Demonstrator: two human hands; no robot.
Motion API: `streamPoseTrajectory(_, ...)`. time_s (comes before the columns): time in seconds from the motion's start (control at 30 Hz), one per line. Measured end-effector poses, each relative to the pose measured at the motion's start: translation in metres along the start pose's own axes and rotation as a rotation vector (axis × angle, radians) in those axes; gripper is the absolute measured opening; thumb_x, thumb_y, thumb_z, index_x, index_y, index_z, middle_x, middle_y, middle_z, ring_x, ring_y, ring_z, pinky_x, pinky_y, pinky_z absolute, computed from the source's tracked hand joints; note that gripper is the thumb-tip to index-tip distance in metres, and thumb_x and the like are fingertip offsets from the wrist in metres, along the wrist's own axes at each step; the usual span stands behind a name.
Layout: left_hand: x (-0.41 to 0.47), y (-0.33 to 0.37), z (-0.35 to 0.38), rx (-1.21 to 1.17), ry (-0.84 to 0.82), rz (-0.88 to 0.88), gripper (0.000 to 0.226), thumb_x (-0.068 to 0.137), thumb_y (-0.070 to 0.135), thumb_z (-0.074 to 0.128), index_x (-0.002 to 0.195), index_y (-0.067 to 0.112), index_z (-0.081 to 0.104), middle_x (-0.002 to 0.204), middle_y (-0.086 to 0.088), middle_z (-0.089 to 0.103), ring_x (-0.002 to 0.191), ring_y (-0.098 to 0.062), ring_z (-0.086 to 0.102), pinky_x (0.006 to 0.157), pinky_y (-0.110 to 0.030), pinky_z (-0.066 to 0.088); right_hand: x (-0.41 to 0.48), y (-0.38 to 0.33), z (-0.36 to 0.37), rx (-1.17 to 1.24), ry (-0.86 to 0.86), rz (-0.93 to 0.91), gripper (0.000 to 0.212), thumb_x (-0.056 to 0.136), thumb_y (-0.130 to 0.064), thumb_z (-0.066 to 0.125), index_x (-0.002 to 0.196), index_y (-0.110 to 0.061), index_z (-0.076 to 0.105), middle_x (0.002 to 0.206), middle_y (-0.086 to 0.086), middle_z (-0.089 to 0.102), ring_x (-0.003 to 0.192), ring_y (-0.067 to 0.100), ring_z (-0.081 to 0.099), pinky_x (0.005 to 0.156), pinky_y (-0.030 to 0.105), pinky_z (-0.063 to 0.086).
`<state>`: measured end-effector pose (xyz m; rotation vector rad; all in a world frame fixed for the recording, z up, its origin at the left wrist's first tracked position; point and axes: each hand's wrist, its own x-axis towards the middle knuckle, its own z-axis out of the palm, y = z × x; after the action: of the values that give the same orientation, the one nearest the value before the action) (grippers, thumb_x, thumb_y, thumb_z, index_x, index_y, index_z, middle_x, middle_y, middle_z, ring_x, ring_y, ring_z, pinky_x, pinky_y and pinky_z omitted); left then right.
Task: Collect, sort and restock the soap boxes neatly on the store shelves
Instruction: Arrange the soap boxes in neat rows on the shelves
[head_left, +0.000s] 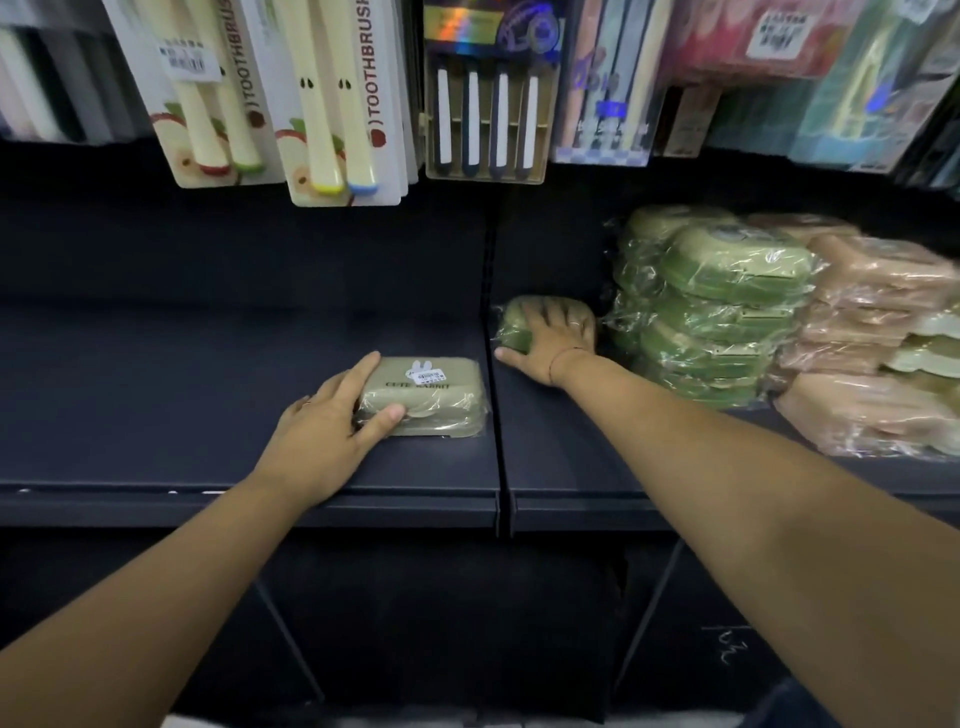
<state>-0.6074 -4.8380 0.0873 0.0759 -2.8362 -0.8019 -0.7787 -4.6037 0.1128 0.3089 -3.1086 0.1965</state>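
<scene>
Dark shelf, two boards meeting at a seam near centre; left board mostly bare, so there is room for a new row.

Toothbrush packs hang above on pegs, low over the shelf. Anything stocked beneath them has to stay low.

Right board: green stack of film-wrapped soap boxes, several high, with a peach stack touching it on the right. Colours are grouped, so sorting looks partly done.

Olive soap box, rabbit label up, lies flat on the left board just beside the seam, apart from both stacks. Probably a separate kind, being kept on its own.

Green soap box lies flat on the right board, just left of the green stack's foot. It likely belongs with that stack.

Left hand grasps the olive box, thumb on the near edge, fingers along its left end.

Right hand covers the green box from above, fingers draped over the top, thumb at its near left corner: a clasp for sliding or lifting.
</scene>
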Motion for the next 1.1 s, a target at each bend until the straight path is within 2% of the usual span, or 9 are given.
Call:
streamPoseTrajectory(0.17,-0.001,0.002,0.001,0.001,0.005,-0.001,0.068,0.094,0.061,0.038,0.153,0.042,0.013,0.156,0.004,0.032,0.131,-0.023,0.044,0.115,-0.037,0.026,-0.045,0.017,-0.01,0.021,-0.011,-0.133,0.084,0.09,-0.066,0.043,0.155,-0.03,0.006,0.163,0.002,0.005,0.149,0.028,0.005,0.119,0.046,0.007)
streamPoseTrajectory(0.37,-0.001,0.002,0.002,0.022,-0.006,-0.021,0.072,0.09,0.065,0.035,0.154,0.042,0.012,0.156,0.0,0.033,0.13,-0.028,0.046,0.111,-0.041,0.031,-0.179,0.078,-0.007,-0.005,0.094,-0.197,0.081,0.087,-0.065,0.049,0.152,-0.039,0.01,0.161,-0.011,0.007,0.149,0.017,-0.002,0.119,0.042,0.004)
streamPoseTrajectory(0.53,-0.002,0.002,0.001,0.04,-0.01,-0.024,0.073,0.088,0.066,0.033,0.153,0.042,0.011,0.155,-0.002,0.034,0.127,-0.031,0.048,0.108,-0.043,0.033,-0.229,0.109,0.0,-0.078,0.302,-0.18,0.086,0.072,-0.083,0.036,0.141,-0.032,0.039,0.138,-0.005,0.046,0.129,0.024,0.034,0.106,0.053,0.032)
streamPoseTrajectory(0.63,-0.002,0.001,0.001,0.047,-0.014,-0.039,0.074,0.086,0.069,0.032,0.153,0.043,0.011,0.156,-0.003,0.034,0.127,-0.034,0.048,0.109,-0.046,0.034,-0.23,0.122,-0.006,-0.017,0.316,-0.094,0.091,0.076,-0.088,0.012,0.141,-0.032,0.042,0.141,-0.004,0.044,0.133,0.022,0.03,0.113,0.055,0.025)
streamPoseTrajectory(0.73,-0.002,0.0,0.002,0.059,-0.004,-0.035,0.074,0.086,0.07,0.031,0.152,0.044,0.011,0.155,-0.003,0.035,0.127,-0.035,0.048,0.107,-0.047,0.036,-0.218,0.143,-0.007,0.018,0.254,0.022,0.102,0.069,-0.091,-0.002,0.149,-0.035,0.028,0.154,-0.007,0.026,0.146,0.02,0.011,0.119,0.05,0.014)
streamPoseTrajectory(0.8,-0.002,0.0,0.003,0.06,-0.002,-0.036,0.074,0.086,0.07,0.032,0.153,0.044,0.011,0.155,-0.004,0.034,0.128,-0.036,0.047,0.107,-0.047,0.036,-0.208,0.15,-0.007,0.012,0.221,0.082,0.087,0.081,-0.083,0.013,0.152,-0.034,0.019,0.159,-0.006,0.016,0.149,0.02,0.001,0.12,0.047,0.01)
streamPoseTrajectory(0.87,-0.002,0.001,0.003,0.067,-0.002,-0.037,0.075,0.087,0.069,0.031,0.153,0.043,0.01,0.156,-0.005,0.034,0.129,-0.037,0.046,0.107,-0.047,0.035,-0.2,0.15,-0.005,0.014,0.212,0.137,0.065,0.096,-0.06,0.029,0.153,-0.032,0.015,0.161,-0.005,0.011,0.149,0.02,-0.002,0.121,0.046,0.007)
streamPoseTrajectory(0.93,-0.003,0.002,0.002,0.072,0.001,-0.034,0.075,0.087,0.068,0.031,0.154,0.041,0.01,0.155,-0.006,0.035,0.13,-0.036,0.045,0.107,-0.046,0.035,-0.194,0.145,-0.003,0.016,0.242,0.177,0.057,0.101,-0.047,0.031,0.153,-0.03,0.016,0.162,-0.004,0.01,0.149,0.021,-0.002,0.12,0.047,0.006)
streamPoseTrajectory(1.1,-0.005,0.003,0.001,0.081,0.002,-0.013,0.075,0.088,0.067,0.032,0.154,0.039,0.011,0.156,-0.004,0.035,0.134,-0.032,0.043,0.109,-0.045,0.034,-0.189,0.136,0.002,-0.011,0.338,0.268,0.05,0.101,-0.044,0.036,0.149,-0.03,0.029,0.157,-0.003,0.021,0.147,0.023,0.007,0.116,0.052,0.012)
